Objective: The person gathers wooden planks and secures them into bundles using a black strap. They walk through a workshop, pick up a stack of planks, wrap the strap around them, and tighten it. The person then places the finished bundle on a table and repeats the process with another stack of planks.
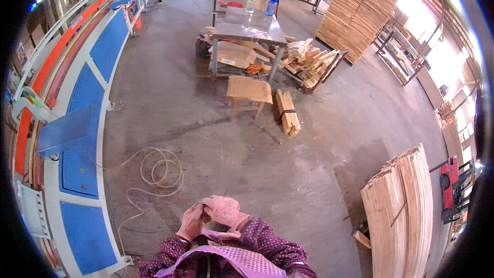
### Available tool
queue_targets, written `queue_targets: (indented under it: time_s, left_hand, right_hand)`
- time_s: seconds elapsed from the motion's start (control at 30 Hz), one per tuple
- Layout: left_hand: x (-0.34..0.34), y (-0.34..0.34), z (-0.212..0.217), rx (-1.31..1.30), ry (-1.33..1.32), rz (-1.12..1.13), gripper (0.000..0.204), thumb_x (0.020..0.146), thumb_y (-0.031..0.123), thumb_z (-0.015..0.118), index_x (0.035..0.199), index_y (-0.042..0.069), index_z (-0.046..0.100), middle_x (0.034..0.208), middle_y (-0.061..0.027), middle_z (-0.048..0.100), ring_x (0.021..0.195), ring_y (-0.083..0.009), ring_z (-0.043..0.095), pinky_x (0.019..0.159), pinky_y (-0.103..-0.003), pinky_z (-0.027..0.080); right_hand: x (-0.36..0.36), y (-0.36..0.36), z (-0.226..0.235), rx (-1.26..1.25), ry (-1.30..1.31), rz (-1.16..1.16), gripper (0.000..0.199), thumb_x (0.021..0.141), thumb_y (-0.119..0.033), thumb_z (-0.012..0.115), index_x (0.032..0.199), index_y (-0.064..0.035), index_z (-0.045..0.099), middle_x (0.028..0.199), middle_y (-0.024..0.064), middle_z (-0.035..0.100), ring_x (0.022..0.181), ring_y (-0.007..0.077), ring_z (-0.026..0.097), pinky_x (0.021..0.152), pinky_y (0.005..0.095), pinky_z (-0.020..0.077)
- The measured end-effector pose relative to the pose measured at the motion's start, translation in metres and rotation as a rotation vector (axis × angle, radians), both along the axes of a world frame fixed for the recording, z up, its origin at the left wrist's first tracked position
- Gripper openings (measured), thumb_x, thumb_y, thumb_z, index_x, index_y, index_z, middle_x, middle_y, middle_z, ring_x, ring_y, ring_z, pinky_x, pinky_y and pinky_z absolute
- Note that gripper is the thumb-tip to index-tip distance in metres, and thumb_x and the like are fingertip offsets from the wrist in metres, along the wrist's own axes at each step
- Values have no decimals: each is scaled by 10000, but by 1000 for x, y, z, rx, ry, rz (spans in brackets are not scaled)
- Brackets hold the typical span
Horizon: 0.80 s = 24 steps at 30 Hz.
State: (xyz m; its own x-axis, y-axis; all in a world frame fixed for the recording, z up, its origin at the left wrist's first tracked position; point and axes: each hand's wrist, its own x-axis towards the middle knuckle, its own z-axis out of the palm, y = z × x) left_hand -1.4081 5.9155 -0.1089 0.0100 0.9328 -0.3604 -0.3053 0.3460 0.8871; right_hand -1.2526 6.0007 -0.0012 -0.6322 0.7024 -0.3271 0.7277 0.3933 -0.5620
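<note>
Both hands wear pale pink work gloves and meet in front of my body at the bottom middle. My left hand (191,222) is closed, its fingertips tucked under the other glove. Over it bends my right hand (226,211), its fingers curled against the left one. What they pinch, if anything, is hidden between the gloves. Just below them shows a fold of pink cloth (221,235), beside the checked purple apron (226,257). Dotted dark sleeves cover both forearms.
A long blue and white machine (82,123) runs along the left. A pale hose (164,172) coils on the floor. Ahead stand a wooden stool (249,88), a metal table (247,28) and a strapped wood bundle (287,113). Stacked boards (396,211) rise at right.
</note>
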Motion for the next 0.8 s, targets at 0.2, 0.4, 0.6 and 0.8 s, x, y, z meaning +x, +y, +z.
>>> queue_targets:
  time_s: [0.2,0.4,0.6,0.8]
  left_hand:
    - [81,82,35,-211,-275,-230,302,998,231,474,1217,38,551,1122,-92,623,997,-229,621,898,-389,515]
    - [124,148,39,-351,-137,-331,398,975,327,528,1264,54,525,1137,-113,627,984,-220,629,883,-370,513]
    - [171,229,19,-440,-62,-420,450,943,393,569,1255,69,534,1103,-105,643,940,-200,641,856,-340,518]
    - [217,316,0,-388,-57,-416,431,933,296,612,1276,49,526,1128,-115,643,947,-202,644,834,-343,531]
  right_hand:
    - [95,33,-26,-8,184,-375,301,874,-291,544,1134,-173,639,1029,104,647,968,308,621,810,400,498]
    - [157,59,-40,-93,109,-779,329,860,-366,569,1110,-174,661,1042,100,672,996,304,626,844,400,491]
    - [249,68,-78,-195,-8,-1083,348,843,-412,605,1070,-165,700,1032,108,689,1012,271,645,853,376,500]
    - [334,48,-142,-337,54,-1444,311,801,-366,619,955,-119,730,882,128,705,837,267,673,768,342,514]
